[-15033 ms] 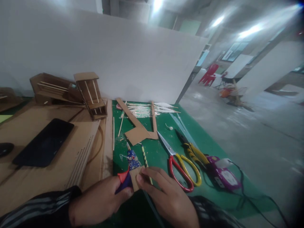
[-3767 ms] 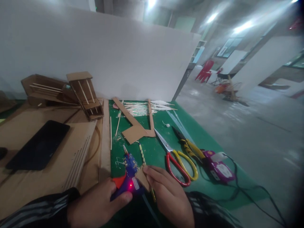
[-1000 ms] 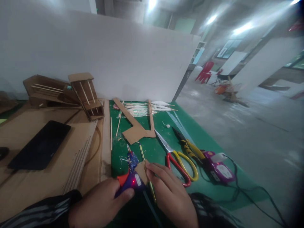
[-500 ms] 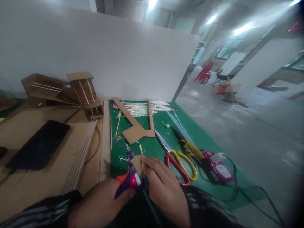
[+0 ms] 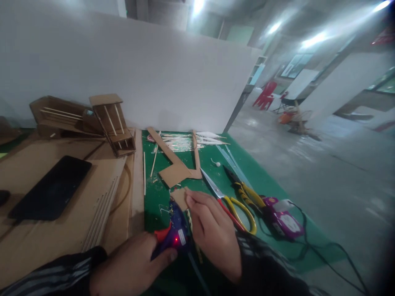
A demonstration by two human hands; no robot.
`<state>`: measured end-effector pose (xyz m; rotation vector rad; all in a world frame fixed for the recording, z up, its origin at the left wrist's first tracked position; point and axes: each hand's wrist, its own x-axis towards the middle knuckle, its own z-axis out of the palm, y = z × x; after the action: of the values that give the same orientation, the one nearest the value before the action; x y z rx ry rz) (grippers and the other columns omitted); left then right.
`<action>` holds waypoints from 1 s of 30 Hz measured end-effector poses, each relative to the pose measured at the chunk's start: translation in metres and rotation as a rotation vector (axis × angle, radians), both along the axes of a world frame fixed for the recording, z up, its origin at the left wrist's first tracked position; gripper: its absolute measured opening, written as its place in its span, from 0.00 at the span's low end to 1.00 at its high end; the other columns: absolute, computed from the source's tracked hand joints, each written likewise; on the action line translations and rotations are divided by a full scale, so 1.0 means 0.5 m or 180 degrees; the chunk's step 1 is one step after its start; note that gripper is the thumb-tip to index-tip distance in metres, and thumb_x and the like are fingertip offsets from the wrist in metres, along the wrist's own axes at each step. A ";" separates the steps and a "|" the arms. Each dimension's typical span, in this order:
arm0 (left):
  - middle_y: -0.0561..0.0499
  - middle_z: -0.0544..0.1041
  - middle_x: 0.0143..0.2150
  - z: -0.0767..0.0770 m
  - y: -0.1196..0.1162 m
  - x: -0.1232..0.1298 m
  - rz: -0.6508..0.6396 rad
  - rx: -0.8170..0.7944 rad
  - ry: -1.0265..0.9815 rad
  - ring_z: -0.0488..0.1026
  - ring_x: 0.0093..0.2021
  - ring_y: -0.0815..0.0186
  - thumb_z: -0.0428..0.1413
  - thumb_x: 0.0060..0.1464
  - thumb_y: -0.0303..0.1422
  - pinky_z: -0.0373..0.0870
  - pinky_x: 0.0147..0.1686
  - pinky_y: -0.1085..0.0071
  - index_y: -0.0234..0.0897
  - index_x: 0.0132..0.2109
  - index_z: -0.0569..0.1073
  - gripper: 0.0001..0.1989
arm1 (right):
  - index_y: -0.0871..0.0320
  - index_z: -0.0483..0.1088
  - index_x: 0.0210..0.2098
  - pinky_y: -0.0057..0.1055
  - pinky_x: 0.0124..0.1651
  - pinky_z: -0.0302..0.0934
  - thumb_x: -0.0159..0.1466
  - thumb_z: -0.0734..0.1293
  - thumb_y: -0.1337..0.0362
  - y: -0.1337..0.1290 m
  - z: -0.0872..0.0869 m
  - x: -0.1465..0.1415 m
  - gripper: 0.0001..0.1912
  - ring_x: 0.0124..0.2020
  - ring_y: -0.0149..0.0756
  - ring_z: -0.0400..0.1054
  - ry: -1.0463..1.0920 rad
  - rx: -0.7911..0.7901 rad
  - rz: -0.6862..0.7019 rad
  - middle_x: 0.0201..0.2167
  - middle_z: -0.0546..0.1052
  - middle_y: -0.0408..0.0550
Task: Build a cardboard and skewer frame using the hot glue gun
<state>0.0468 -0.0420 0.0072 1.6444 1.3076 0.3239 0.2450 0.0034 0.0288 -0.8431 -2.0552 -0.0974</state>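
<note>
My left hand [image 5: 135, 261] is wrapped round a purple glue gun [image 5: 177, 226] with an orange trigger and a lit red light. In my right hand [image 5: 214, 230] a small cardboard piece [image 5: 180, 199] is pinched between the fingertips, over the front of the glue gun, whose nozzle is mostly hidden. Beyond it lie a flat cardboard piece [image 5: 174, 174] and cardboard strips [image 5: 169, 150] on the green mat [image 5: 154, 205]. Red and yellow scissors [image 5: 239, 209] lie open just right of my right hand.
Yellow-black pliers [image 5: 243, 189] and a purple power strip [image 5: 285, 220] with cables are on the right. White-tipped sticks [image 5: 185, 140] lie at the back. On the left are a black tablet [image 5: 51, 187] and cardboard structures [image 5: 112, 123] by a white partition.
My right hand has moved slightly away from me with the small cardboard piece, which now covers the glue gun's nozzle. The glue gun has shifted slightly right.
</note>
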 end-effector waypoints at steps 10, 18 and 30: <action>0.49 0.80 0.40 -0.004 -0.002 -0.005 0.0004 -0.0048 0.0290 0.76 0.40 0.58 0.45 0.62 0.56 0.67 0.39 0.68 0.40 0.42 0.75 0.26 | 0.56 0.73 0.46 0.35 0.50 0.72 0.63 0.67 0.80 0.017 0.044 0.047 0.16 0.48 0.38 0.75 0.0612 0.0297 -0.0369 0.46 0.79 0.52; 0.53 0.76 0.28 0.005 0.002 -0.003 0.0104 -0.0344 0.0171 0.73 0.29 0.65 0.40 0.62 0.59 0.64 0.30 0.72 0.39 0.32 0.70 0.30 | 0.54 0.75 0.40 0.35 0.44 0.75 0.66 0.69 0.63 0.020 0.039 0.062 0.03 0.39 0.37 0.77 0.2780 -0.2455 0.0792 0.38 0.81 0.47; 0.51 0.73 0.37 -0.001 0.031 -0.015 0.0235 -0.0685 -0.0946 0.67 0.31 0.70 0.47 0.63 0.53 0.65 0.30 0.74 0.35 0.44 0.69 0.24 | 0.56 0.71 0.37 0.27 0.33 0.70 0.57 0.77 0.61 0.047 0.000 0.062 0.13 0.29 0.30 0.73 0.4145 -0.4135 0.1421 0.27 0.75 0.40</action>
<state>0.0391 -0.0263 0.0067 1.3143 1.1366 0.4383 0.2758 0.0270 0.0287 -0.7342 -0.7702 1.6950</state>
